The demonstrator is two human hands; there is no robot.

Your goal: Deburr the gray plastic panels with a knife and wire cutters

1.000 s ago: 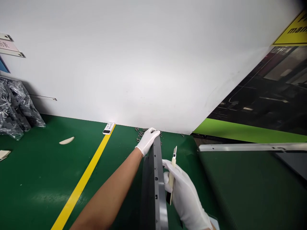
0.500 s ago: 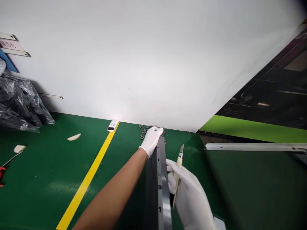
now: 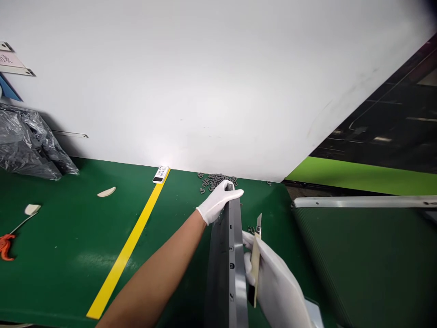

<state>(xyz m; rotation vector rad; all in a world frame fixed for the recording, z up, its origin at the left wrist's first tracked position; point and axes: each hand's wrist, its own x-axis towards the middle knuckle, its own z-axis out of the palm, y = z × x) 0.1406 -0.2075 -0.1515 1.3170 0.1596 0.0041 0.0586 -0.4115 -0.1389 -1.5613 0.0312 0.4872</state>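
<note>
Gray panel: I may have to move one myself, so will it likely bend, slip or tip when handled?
The gray panel will probably feel stiff: its long edge shows no obvious sag. With that narrow edge facing up, it may tip sideways if the left hand leaves its far end. Its smooth sheen suggests it could be slippery.

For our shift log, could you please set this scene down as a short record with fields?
Left hand: white-gloved, gripping the far end of the grey panel
Right hand: white-gloved, holding a cutter, blade exposed, beside the panel
Small grey pieces: heaped by the white wall
Left of yellow stripe: orange tool
Right side: metal-edged green surface
</note>
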